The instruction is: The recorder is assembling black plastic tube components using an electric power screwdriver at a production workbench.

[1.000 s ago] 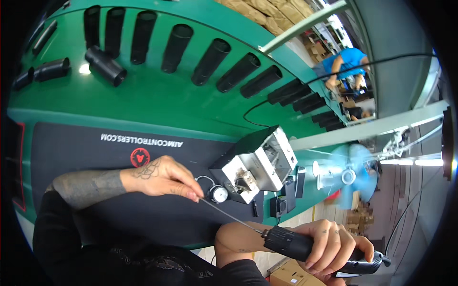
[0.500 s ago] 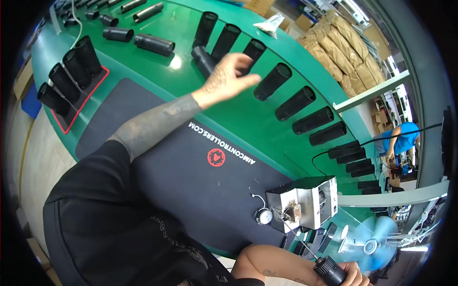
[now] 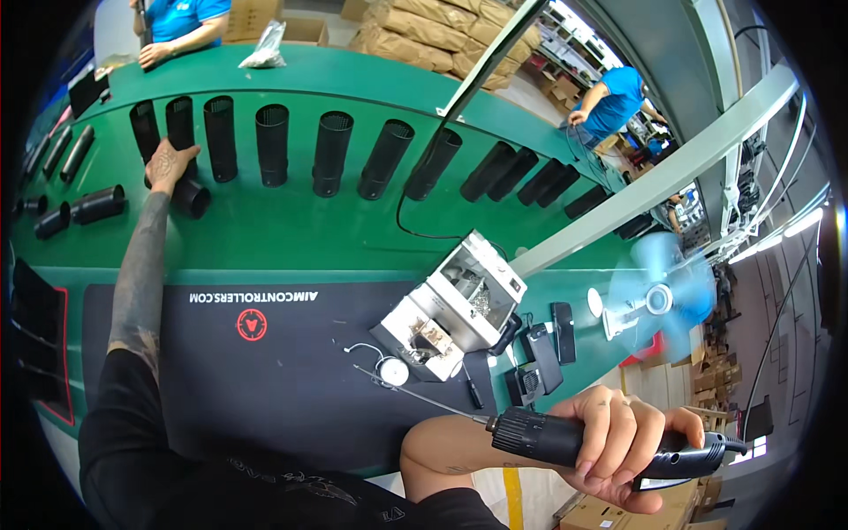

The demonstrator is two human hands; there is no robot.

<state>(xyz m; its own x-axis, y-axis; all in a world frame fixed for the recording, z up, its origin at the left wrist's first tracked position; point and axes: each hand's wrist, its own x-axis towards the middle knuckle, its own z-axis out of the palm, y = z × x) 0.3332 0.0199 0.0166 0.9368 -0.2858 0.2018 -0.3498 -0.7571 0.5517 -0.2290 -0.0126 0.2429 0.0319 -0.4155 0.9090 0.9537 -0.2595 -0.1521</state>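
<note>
My right hand [image 3: 618, 437] is wrapped round a black electric screwdriver [image 3: 539, 435]. Its long thin bit points up and left toward a small round white-faced dial [image 3: 391, 371] on the mat. Far off at the left, my outstretched left hand [image 3: 166, 166] is around the lower part of an upright black tube [image 3: 180, 119], thumb on the right side and fingers on the left. The fingertips are partly hidden. Just below that hand lies another black tube [image 3: 191, 200]. More black tubes stand to either side, such as the one [image 3: 220, 137] on its right.
A screw feeder [image 3: 459, 300] stands on the dark mat [image 3: 291, 397]. To its right are a black phone-like slab [image 3: 563, 331] and a spinning fan [image 3: 658, 299]. A slanted metal beam [image 3: 654, 168] crosses the bench. People in blue, one [image 3: 611, 102] at right, work beyond.
My view has turned, so the tube row now runs across the top. My left hand has closed in on an upright tube. The screwdriver in my right hand has come fully into view.
</note>
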